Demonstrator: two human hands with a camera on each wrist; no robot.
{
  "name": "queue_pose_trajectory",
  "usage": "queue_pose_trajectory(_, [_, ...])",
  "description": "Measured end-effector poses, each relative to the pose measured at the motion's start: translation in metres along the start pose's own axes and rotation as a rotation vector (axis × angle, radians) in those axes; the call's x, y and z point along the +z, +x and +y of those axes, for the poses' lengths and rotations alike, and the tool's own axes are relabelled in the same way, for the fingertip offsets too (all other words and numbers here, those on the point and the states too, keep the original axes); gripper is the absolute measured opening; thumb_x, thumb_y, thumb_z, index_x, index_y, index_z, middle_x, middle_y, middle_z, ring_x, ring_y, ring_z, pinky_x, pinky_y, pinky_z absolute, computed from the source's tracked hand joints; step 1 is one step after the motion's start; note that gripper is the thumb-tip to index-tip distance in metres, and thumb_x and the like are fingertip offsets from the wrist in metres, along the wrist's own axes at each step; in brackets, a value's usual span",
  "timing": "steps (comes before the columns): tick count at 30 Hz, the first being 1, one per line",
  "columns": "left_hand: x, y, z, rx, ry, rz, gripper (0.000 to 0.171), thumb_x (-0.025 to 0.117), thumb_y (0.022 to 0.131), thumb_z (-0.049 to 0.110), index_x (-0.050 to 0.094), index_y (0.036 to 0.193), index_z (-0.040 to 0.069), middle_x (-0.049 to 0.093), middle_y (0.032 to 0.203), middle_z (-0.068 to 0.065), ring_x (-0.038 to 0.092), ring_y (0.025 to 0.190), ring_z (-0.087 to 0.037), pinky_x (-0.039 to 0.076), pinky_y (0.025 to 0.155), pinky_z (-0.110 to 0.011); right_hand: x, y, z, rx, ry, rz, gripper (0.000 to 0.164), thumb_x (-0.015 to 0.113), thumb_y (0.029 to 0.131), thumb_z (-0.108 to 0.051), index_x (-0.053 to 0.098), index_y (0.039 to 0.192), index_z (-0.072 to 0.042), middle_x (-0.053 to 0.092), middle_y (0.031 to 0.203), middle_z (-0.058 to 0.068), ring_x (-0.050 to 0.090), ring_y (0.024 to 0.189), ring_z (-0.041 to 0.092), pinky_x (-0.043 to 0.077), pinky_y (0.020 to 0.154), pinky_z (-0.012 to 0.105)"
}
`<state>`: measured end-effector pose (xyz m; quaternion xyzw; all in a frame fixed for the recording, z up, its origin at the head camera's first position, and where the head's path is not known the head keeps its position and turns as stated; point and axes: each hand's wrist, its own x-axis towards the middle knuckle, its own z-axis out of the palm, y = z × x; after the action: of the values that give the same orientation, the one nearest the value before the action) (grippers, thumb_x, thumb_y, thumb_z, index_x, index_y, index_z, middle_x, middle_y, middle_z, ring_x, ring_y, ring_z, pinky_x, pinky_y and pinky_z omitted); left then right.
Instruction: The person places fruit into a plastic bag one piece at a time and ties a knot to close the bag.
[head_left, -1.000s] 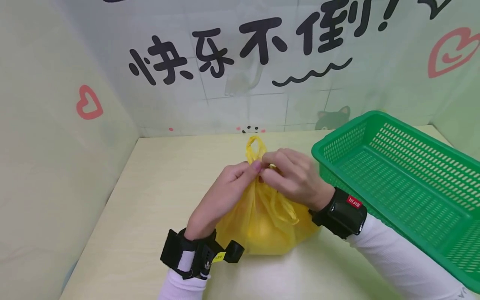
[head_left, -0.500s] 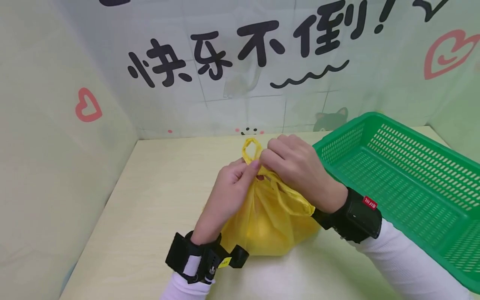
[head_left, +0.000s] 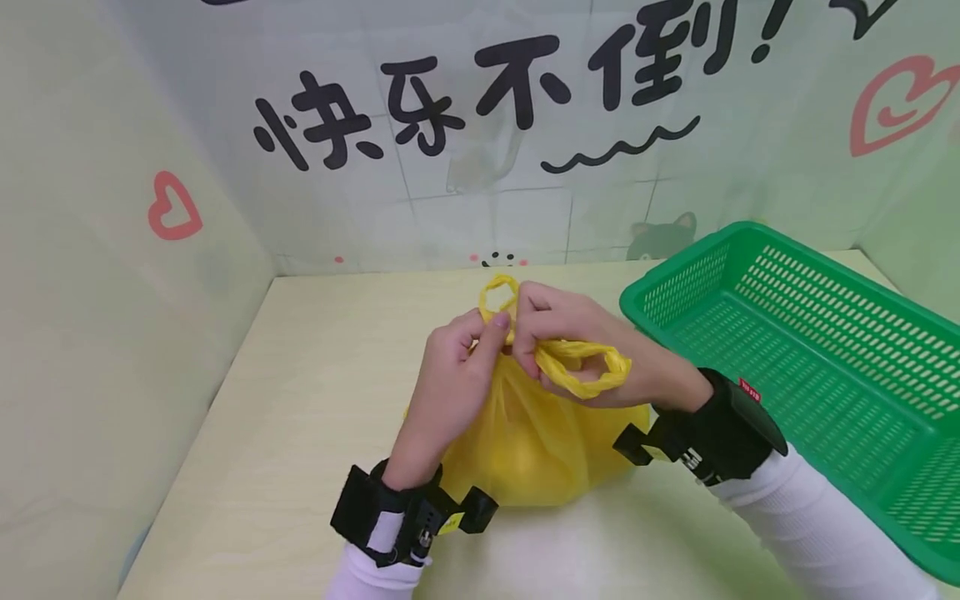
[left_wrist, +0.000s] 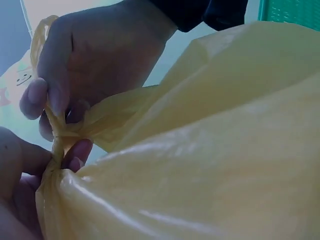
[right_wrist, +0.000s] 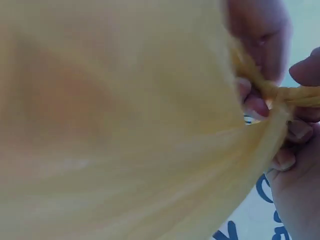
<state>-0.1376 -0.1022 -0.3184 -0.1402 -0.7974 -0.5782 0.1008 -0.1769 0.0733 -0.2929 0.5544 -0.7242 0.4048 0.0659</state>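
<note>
A filled yellow plastic bag (head_left: pixel 525 462) sits on the table, its top gathered and twisted. Around the left side of its neck, my left hand (head_left: pixel 456 379) pinches the plastic between thumb and fingers, with one handle loop (head_left: pixel 487 293) sticking up beyond. My right hand (head_left: pixel 573 321) grips the other twisted handle (head_left: pixel 585 387), whose loop hangs over the hand toward me. In the left wrist view the fingertips of both hands meet at the crossing of the twisted handles (left_wrist: pixel 57 137). The thin plastic shows rounded shapes inside, but hides what they are.
A green plastic basket (head_left: pixel 795 375) with slotted sides stands close to the right forearm. The pale tabletop (head_left: pixel 322 400) stretches to the left and runs back to a printed wall sheet (head_left: pixel 450 225). Black cameras are strapped to both wrists.
The right hand has turned over, and its handle loop, which hung over the bag's front, now lies across that hand. The left hand keeps its pinch, shifting slightly left.
</note>
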Motion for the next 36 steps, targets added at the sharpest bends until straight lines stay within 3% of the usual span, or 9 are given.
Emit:
queue_pose_trajectory(4, [-0.005,0.002,0.001,-0.048,-0.113,-0.020,0.035,0.053,0.102,0.021,0.062,0.079,-0.003,0.042,0.071,-0.006,0.045,0.066,-0.017,0.035,0.059,-0.021,0.000,-0.004,-0.003,0.030,0.003,0.105,0.012,0.064,0.088,0.002,0.064,0.092,-0.010,0.059,0.083,-0.002,0.053,0.077,0.006,0.047,0.069,0.020])
queue_pose_trajectory(7, [-0.007,0.001,0.002,-0.116,-0.244,-0.070,0.029,0.053,0.102,0.020,0.069,0.096,-0.004,0.054,0.079,-0.005,0.049,0.074,-0.016,0.041,0.066,-0.020,0.003,-0.009,-0.005,0.061,0.027,0.222,0.009,0.063,0.095,-0.010,0.068,0.100,-0.004,0.064,0.081,0.001,0.056,0.071,0.007,0.049,0.066,0.020])
queue_pose_trajectory(11, [-0.010,0.000,0.003,-0.232,-0.415,-0.166,0.027,0.052,0.102,0.014,0.063,0.117,-0.006,0.062,0.097,-0.003,0.055,0.087,-0.018,0.048,0.079,-0.022,0.008,-0.019,-0.007,0.117,0.151,0.328,0.020,0.057,0.099,-0.015,0.068,0.098,0.001,0.064,0.075,0.004,0.056,0.065,0.011,0.049,0.061,0.024])
queue_pose_trajectory(13, [-0.011,0.000,0.003,-0.267,-0.449,-0.200,0.025,0.053,0.101,0.011,0.060,0.115,-0.008,0.060,0.094,-0.001,0.056,0.087,-0.017,0.050,0.080,-0.022,0.010,-0.024,-0.008,0.152,0.216,0.355,0.017,0.058,0.098,-0.011,0.067,0.095,0.002,0.065,0.075,0.005,0.058,0.063,0.014,0.050,0.059,0.025])
queue_pose_trajectory(19, [-0.011,0.001,0.002,-0.235,-0.468,-0.249,0.018,0.057,0.097,0.003,0.058,0.108,-0.011,0.061,0.087,0.001,0.057,0.083,-0.016,0.051,0.078,-0.021,0.010,-0.033,-0.011,0.165,0.393,0.384,0.015,0.062,0.096,-0.008,0.058,0.097,0.007,0.069,0.079,0.003,0.066,0.066,0.019,0.056,0.060,0.027])
queue_pose_trajectory(22, [-0.011,0.000,0.003,-0.185,-0.441,-0.243,0.014,0.059,0.096,0.002,0.058,0.102,-0.011,0.062,0.087,0.001,0.057,0.082,-0.015,0.051,0.078,-0.020,0.008,-0.038,-0.009,0.116,0.465,0.370,0.013,0.061,0.094,-0.003,0.057,0.098,0.009,0.073,0.087,0.001,0.071,0.073,0.019,0.059,0.065,0.029])
queue_pose_trajectory(26, [-0.011,-0.002,0.007,-0.073,-0.251,-0.136,0.012,0.068,0.091,0.007,0.064,0.095,-0.004,0.067,0.090,-0.005,0.057,0.078,-0.015,0.049,0.073,-0.020,0.006,-0.046,-0.005,0.019,0.454,0.297,0.006,0.063,0.091,0.004,0.062,0.097,0.007,0.075,0.096,0.001,0.073,0.083,0.018,0.059,0.066,0.029])
queue_pose_trajectory(30, [-0.010,-0.004,0.010,0.045,-0.056,0.004,0.011,0.073,0.087,0.011,0.071,0.093,0.002,0.071,0.089,-0.010,0.052,0.077,-0.019,0.039,0.071,-0.024,0.004,-0.050,-0.004,-0.036,0.370,0.242,0.009,0.066,0.087,0.008,0.065,0.096,0.003,0.074,0.093,0.008,0.073,0.082,0.014,0.058,0.062,0.026])
queue_pose_trajectory(36, [-0.009,-0.002,0.007,0.099,0.009,0.118,0.011,0.075,0.085,0.011,0.071,0.089,0.002,0.072,0.085,-0.010,0.054,0.078,-0.017,0.039,0.073,-0.027,-0.003,-0.057,-0.013,0.020,0.174,0.232,0.018,0.071,0.083,0.008,0.068,0.098,-0.002,0.074,0.090,0.010,0.071,0.074,0.011,0.057,0.062,0.020])
